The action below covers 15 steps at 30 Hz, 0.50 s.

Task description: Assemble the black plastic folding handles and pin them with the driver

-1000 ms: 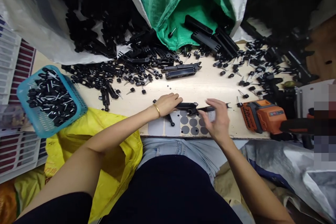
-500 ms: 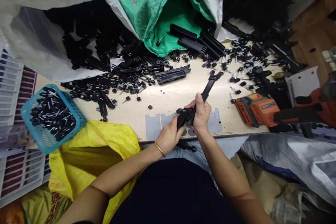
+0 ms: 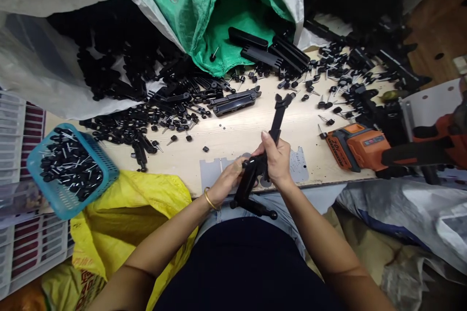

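Near the front edge of the table, my right hand [image 3: 278,158] is closed round a black jointed plastic bracket [image 3: 279,115]. The bracket's clawed end points away from me, and its lower arm hangs past the table edge toward my lap, ending in a small ball. My left hand [image 3: 228,180] pinches the same bracket at its joint, where a small knob sits by the thumb. The fingers of both hands partly hide the joint. Under the hands lies a grey sheet [image 3: 210,172] with cut-outs.
A blue basket [image 3: 109,167] of black-headed screws stands at left. Loose knobs and black parts [image 3: 233,103] lie along the back, before a white sack [image 3: 22,58] and a green sack [image 3: 204,34]. An orange cordless tool [image 3: 359,148] rests at right. A yellow sack [image 3: 160,184] hangs at front left.
My left hand has shifted left and slightly up along the bracket. The bracket's lower arm now shows more fully below the hands, and its clawed end has swung a little left.
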### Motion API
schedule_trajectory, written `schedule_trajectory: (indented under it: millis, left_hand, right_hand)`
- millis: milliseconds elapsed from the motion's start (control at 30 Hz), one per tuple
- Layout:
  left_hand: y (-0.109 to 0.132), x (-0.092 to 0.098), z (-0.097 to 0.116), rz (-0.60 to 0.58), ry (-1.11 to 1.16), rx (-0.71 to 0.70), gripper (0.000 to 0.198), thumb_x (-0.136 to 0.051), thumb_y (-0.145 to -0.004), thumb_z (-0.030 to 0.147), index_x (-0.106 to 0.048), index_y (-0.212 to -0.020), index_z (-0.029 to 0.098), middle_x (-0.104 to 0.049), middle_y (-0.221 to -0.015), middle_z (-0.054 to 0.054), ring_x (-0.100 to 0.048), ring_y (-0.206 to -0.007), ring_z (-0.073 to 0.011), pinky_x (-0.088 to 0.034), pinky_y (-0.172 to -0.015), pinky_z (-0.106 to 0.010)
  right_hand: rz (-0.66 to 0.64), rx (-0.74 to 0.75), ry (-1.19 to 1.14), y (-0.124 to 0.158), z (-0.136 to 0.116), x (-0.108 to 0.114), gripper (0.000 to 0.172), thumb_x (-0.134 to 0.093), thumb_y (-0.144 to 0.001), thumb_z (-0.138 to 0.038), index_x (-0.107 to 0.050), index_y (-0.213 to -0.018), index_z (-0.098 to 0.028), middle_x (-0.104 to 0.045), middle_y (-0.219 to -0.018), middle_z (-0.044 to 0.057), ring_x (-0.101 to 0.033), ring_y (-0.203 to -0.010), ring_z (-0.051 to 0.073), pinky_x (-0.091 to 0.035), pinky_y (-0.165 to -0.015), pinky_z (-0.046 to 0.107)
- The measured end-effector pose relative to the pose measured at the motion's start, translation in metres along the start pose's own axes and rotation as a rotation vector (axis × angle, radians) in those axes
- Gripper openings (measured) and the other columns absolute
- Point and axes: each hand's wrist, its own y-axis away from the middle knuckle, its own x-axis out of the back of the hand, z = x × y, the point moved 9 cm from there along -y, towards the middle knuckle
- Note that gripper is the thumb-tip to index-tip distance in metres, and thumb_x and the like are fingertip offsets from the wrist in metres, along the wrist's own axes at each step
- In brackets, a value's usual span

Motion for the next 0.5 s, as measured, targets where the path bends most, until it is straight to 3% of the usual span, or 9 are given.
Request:
schedule_trajectory:
  millis: [133, 333, 400, 500]
  left_hand:
    - [-0.008, 0.0, -0.001, 0.019, 0.184, 0.11, 0.072, -0.029, -0.079, 0.076, -0.054, -0.115, 0.02, -0.063, -0.078, -0.006, -0.061, -0.071, -0.0174, -0.049, -0.064, -0.029]
    - [-0.01, -0.005, -0.007, -0.026, 0.247, 0.205, 0.069, -0.05, -0.071, 0.074, -0.057, -0.112, 0.019, -0.064, -0.09, -0.006, -0.06, -0.073, -0.0144, -0.049, -0.065, -0.026]
    - [-0.012, 0.0, -0.01, 0.055, 0.238, 0.18, 0.068, -0.049, -0.071, 0.075, -0.058, -0.11, 0.019, -0.063, -0.084, -0.005, -0.059, -0.069, -0.0138, -0.048, -0.061, -0.025]
    - [-0.013, 0.01, -0.002, 0.189, 0.148, 0.013, 0.062, -0.046, -0.075, 0.073, -0.06, -0.104, 0.02, -0.063, -0.08, -0.003, -0.06, -0.076, -0.0165, -0.05, -0.064, -0.027]
  right_hand:
    - [0.075, -0.028, -0.061, 0.008, 0.005, 0.001, 0.046, -0.058, -0.077, -0.055, -0.058, -0.05, -0.018, -0.057, -0.045, 0.0, -0.054, -0.043, 0.011, -0.041, -0.045, 0.023]
    - [0.12, -0.026, -0.154, 0.011, 0.017, 0.003, 0.048, -0.054, -0.078, -0.057, -0.052, -0.049, -0.019, -0.058, -0.045, 0.0, -0.056, -0.043, 0.012, -0.043, -0.044, 0.024]
    - [0.108, -0.036, -0.142, 0.014, 0.019, 0.001, 0.048, -0.054, -0.078, -0.057, -0.052, -0.05, -0.019, -0.058, -0.046, 0.0, -0.056, -0.044, 0.012, -0.044, -0.046, 0.024]
    - [0.121, 0.04, -0.097, 0.021, 0.008, -0.002, 0.044, -0.057, -0.077, -0.055, -0.056, -0.053, -0.019, -0.061, -0.052, 0.001, -0.058, -0.05, 0.013, -0.046, -0.052, 0.025]
